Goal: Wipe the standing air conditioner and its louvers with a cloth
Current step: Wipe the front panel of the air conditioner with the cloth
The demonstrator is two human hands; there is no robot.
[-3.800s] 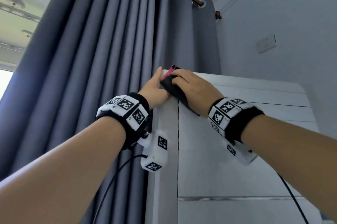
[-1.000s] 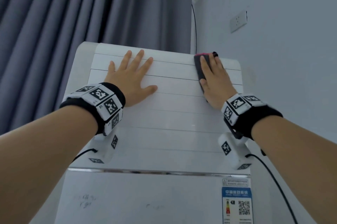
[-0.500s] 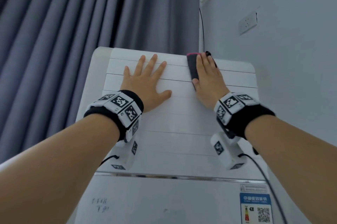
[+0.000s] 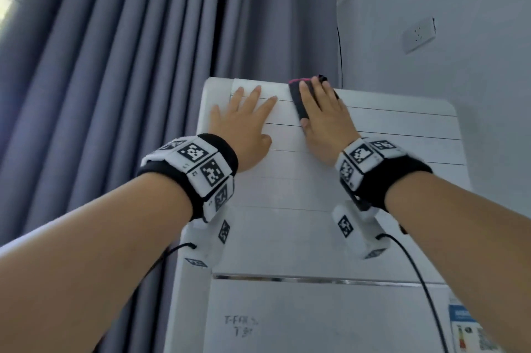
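Dark cloth (image 4: pixel 297 101) is sitting under the flat right hand (image 4: pixel 324 119), pressing on the top louvers (image 4: pixel 388 128). Left hand (image 4: pixel 241 122) is lying spread just beside it, bracing. Next I'd guess it's sliding lower, slat by slat.

Curtain (image 4: pixel 129 65) left of air conditioner (image 4: pixel 316 237) — socket (image 4: pixel 419 35) right.

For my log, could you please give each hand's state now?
Left hand: open, flat on the air conditioner.
Right hand: open, pressing the cloth flat.
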